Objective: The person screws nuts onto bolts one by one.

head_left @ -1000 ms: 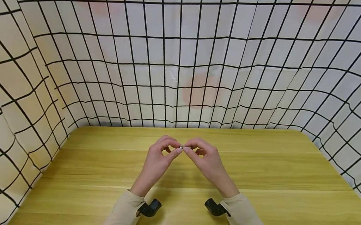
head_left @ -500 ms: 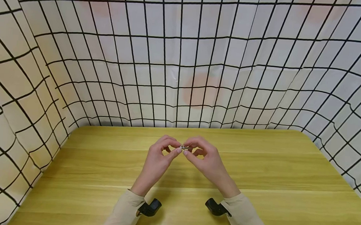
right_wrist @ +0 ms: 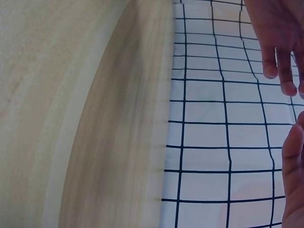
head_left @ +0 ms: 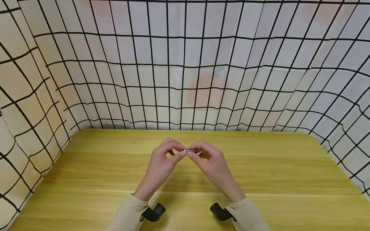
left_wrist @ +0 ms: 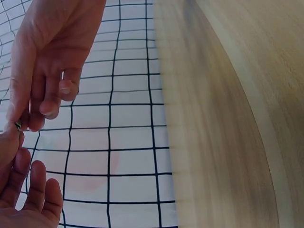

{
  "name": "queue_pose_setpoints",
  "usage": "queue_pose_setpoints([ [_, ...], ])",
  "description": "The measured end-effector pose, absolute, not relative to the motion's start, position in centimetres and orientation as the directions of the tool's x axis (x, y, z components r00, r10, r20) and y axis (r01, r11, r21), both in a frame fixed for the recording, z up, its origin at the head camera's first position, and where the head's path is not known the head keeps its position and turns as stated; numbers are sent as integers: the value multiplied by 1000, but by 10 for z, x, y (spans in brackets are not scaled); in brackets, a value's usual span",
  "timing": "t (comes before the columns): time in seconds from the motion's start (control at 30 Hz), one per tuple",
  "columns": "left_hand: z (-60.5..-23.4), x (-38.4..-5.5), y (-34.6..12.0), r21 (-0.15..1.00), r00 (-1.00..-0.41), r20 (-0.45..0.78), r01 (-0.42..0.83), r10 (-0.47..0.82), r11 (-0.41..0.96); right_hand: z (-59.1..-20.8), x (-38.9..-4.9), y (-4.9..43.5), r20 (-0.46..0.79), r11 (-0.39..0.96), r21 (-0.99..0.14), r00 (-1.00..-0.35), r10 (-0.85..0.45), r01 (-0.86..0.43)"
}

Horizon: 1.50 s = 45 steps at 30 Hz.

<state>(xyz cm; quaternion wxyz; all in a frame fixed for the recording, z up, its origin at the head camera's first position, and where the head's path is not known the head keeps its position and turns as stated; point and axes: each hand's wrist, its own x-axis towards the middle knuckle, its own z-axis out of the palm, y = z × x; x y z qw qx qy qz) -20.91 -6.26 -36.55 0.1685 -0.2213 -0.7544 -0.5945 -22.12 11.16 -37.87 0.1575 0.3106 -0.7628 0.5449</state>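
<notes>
Over the table, the two hands meet fingertip to fingertip in the head view. A tiny, slim metal piece (head_left: 187,150), silvery and shaped like a bolt, spans the gap between them. My left hand (head_left: 162,161) pinches its left end with thumb and index finger. From the other side my right hand (head_left: 213,165) pinches the thin shaft. Fingertips hide most of the piece; a small shiny bit (left_wrist: 18,125) shows in the left wrist view. Only parts of both hands appear at the right wrist view's right edge, and the piece is out of sight there.
A yellow wood-grain table (head_left: 102,174) lies beneath the hands. White sheeting with a black grid (head_left: 188,76) stands behind it and along both sides. Each wrist carries a black camera mount, one left (head_left: 153,213) and one right (head_left: 220,212), beside beige sleeves.
Half a second ago my right thumb and index finger stood apart, baring more of the metal piece. They have come together on it again, while my left hand has kept its place.
</notes>
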Motion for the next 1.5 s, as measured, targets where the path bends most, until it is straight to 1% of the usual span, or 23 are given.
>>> queue_pose_setpoints([
  [0.1, -366, -209, -63, 823, -847, 515, 532, 132, 202, -378, -220, 111, 572, 239, -732, -766, -293, -638],
  [0.3, -367, -208, -62, 824, -850, 510, 527, 134, 210, -379, -218, 110, 499, 269, -781, -822, -275, -564],
  [0.43, -368, -209, -62, 822, -846, 517, 533, 130, 202, -378, -218, 111, 466, 272, -800, -840, -277, -534],
  [0.53, -367, -209, -63, 818, -841, 526, 541, 125, 195, -377, -218, 112, 489, 249, -792, -823, -289, -558],
  [0.7, -366, -210, -63, 812, -836, 533, 549, 132, 199, -377, -220, 113, 584, 211, -724, -746, -319, -657],
  [0.8, -366, -210, -63, 812, -836, 530, 548, 140, 202, -378, -221, 113, 614, 202, -699, -721, -321, -686],
  [1.1, -366, -209, -63, 820, -846, 516, 534, 137, 206, -378, -222, 112, 599, 229, -709, -741, -304, -667],
  [1.33, -367, -210, -63, 820, -847, 509, 531, 151, 214, -402, -238, 116, 576, 254, -723, -763, -292, -643],
  [1.5, -367, -209, -63, 824, -849, 506, 529, 154, 205, -407, -241, 118, 557, 274, -732, -780, -286, -623],
])
